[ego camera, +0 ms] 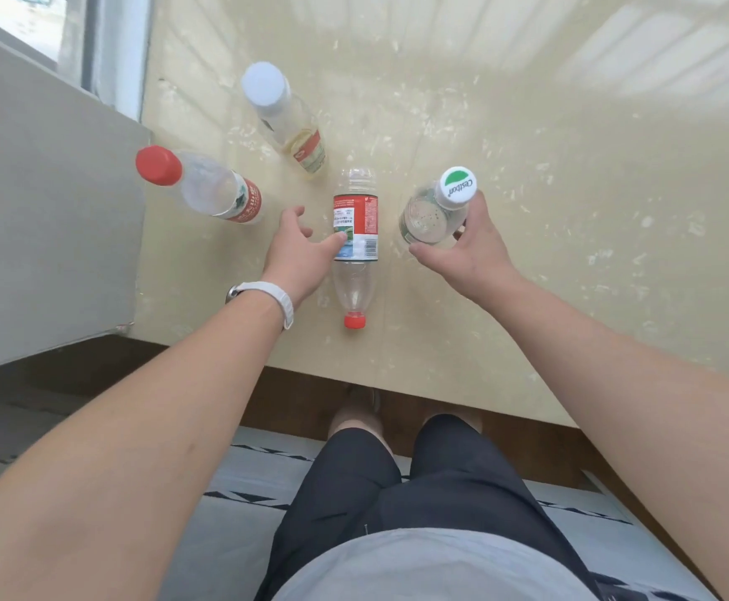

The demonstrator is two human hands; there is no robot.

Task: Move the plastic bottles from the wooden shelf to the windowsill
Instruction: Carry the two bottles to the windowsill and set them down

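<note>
On the beige windowsill stand two upright clear bottles: one with a red cap at the left and one with a white cap behind it. A third clear bottle with a red label lies on its side, its red cap toward me. My left hand is spread open and its thumb touches the label of this lying bottle. My right hand grips an upright clear bottle with a green and white cap; the bottle's base rests on the sill.
A grey wall block juts out at the left of the sill, close to the red-capped bottle. A window frame runs at the top left. The sill's front edge lies above my legs and a patterned rug.
</note>
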